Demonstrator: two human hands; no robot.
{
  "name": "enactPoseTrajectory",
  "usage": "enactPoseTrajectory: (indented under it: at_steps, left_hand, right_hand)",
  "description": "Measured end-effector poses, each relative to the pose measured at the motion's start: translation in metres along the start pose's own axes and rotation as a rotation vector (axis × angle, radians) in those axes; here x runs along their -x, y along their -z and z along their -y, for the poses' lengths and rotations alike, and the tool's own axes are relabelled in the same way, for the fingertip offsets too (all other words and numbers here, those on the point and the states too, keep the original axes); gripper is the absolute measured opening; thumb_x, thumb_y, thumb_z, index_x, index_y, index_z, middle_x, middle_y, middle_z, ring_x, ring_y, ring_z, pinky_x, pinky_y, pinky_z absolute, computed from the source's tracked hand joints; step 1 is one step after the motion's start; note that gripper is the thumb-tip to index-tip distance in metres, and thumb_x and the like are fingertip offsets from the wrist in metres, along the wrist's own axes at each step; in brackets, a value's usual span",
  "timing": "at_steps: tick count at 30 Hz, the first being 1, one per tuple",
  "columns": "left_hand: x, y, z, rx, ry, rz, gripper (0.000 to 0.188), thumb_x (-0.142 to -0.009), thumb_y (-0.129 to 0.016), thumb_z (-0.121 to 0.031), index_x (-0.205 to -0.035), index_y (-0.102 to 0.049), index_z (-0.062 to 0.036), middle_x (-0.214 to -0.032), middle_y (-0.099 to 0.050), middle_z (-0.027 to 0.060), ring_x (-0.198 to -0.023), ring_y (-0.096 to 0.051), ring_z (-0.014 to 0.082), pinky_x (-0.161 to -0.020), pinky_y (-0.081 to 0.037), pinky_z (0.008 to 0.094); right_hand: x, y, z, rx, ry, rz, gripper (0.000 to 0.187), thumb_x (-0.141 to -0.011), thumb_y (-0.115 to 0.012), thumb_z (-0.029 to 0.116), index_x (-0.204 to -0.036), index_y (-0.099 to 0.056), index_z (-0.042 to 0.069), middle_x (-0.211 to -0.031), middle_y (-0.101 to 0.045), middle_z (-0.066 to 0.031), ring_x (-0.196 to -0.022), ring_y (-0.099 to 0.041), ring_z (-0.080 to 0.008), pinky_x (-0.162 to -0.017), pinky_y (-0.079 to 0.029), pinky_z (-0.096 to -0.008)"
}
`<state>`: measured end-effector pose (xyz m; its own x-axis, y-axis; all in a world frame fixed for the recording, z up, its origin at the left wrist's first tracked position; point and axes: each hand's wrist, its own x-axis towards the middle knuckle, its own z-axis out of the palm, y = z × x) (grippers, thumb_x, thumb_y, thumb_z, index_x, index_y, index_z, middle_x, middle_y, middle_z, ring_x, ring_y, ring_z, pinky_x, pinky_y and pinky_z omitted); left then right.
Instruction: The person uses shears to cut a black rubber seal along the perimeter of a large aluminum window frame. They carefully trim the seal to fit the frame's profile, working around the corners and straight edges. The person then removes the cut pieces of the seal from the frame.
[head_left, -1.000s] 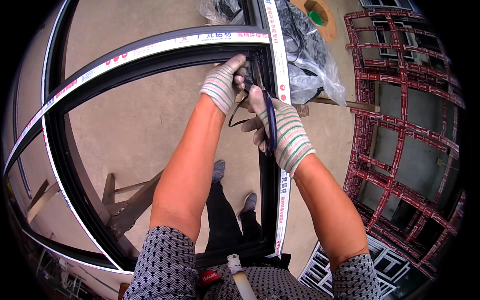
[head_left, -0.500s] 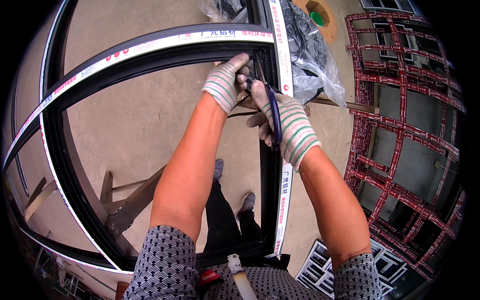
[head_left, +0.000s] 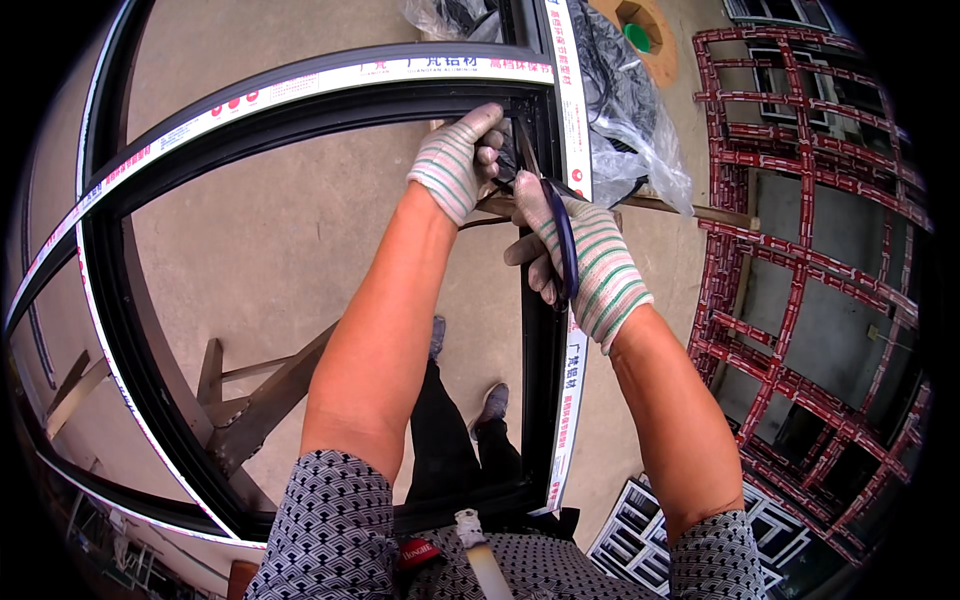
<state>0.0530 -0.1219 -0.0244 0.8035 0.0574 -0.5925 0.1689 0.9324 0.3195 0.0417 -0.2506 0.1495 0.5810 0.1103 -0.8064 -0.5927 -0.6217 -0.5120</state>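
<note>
Both my hands wear striped knit gloves with grey palms. My left hand [head_left: 462, 158] is at the far right inner corner of a black window frame [head_left: 330, 125] covered with white printed film, its fingers curled and pinched near the frame. What lies between those fingertips is dark and hard to make out. Just to the right, my right hand [head_left: 590, 255] grips a pair of scissors [head_left: 566, 240] with dark blue handles. Their blades point up toward the corner, close beside the left fingertips. A thin black strip [head_left: 483, 222] shows below the left hand.
Clear plastic wrapping over dark material [head_left: 640, 135] lies beyond the frame's right side, near a wooden disc [head_left: 660, 50] with a green centre. A wooden trestle [head_left: 260, 420] stands beneath. Red-wrapped frames [head_left: 780, 290] fill the right; white-and-dark frames [head_left: 635, 535] lie lower right.
My right hand and the scissors have shifted slightly right and nearer to me, widening the gap to my left hand. My left hand has barely moved.
</note>
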Motion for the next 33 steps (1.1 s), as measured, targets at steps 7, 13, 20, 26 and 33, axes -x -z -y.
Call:
enactPoseTrajectory:
  at_steps: [7, 13, 20, 26, 33]
  left_hand:
    - [0.002, -0.005, -0.002, -0.035, -0.003, -0.019, 0.017, -0.09, -0.077, -0.021, -0.09, -0.066, -0.0082, -0.065, -0.055, -0.0044, -0.05, -0.046, 0.0066, -0.047, -0.041, 0.0241]
    - [0.003, -0.005, -0.001, -0.012, -0.017, -0.035, 0.016, -0.089, -0.079, -0.019, -0.089, -0.067, -0.0064, -0.067, -0.06, -0.001, -0.049, -0.05, 0.0068, -0.045, -0.043, 0.0227]
    - [0.002, -0.003, -0.001, -0.02, -0.016, -0.026, 0.016, -0.089, -0.078, -0.02, -0.088, -0.068, -0.0085, -0.067, -0.06, -0.0022, -0.051, -0.05, 0.0082, -0.049, -0.047, 0.0257]
    - [-0.003, 0.001, 0.0, -0.044, 0.009, -0.011, 0.017, -0.09, -0.077, -0.024, -0.087, -0.067, -0.0103, -0.067, -0.061, -0.0019, -0.052, -0.052, 0.0091, -0.05, -0.048, 0.0271]
    - [0.0, -0.003, 0.0, -0.051, -0.006, -0.041, 0.016, -0.09, -0.077, -0.025, -0.086, -0.066, -0.0135, -0.067, -0.059, -0.0035, -0.052, -0.05, 0.0082, -0.049, -0.047, 0.0259]
  right_hand:
    - [-0.004, -0.006, 0.005, 0.018, 0.008, -0.024, 0.068, -0.089, -0.065, 0.068, -0.104, -0.063, 0.002, -0.067, -0.067, -0.007, -0.043, -0.056, -0.0092, -0.037, -0.043, -0.0226]
    - [-0.005, -0.007, 0.006, 0.052, 0.016, -0.016, 0.076, -0.086, -0.062, 0.073, -0.101, -0.065, -0.002, -0.068, -0.063, -0.0059, -0.047, -0.055, -0.0123, -0.043, -0.044, -0.0281]
    - [-0.007, -0.009, 0.003, 0.066, 0.046, -0.043, 0.073, -0.087, -0.062, 0.071, -0.096, -0.065, -0.002, -0.066, -0.061, -0.0058, -0.048, -0.055, -0.0131, -0.044, -0.045, -0.0289]
    - [-0.01, -0.01, 0.008, 0.063, 0.022, -0.05, 0.075, -0.087, -0.065, 0.07, -0.104, -0.064, -0.002, -0.066, -0.063, -0.0067, -0.044, -0.055, -0.0112, -0.039, -0.043, -0.0259]
    - [-0.017, -0.006, 0.008, 0.124, 0.003, -0.052, 0.071, -0.089, -0.065, 0.067, -0.104, -0.063, -0.002, -0.065, -0.064, -0.0071, -0.042, -0.054, -0.011, -0.035, -0.042, -0.0253]
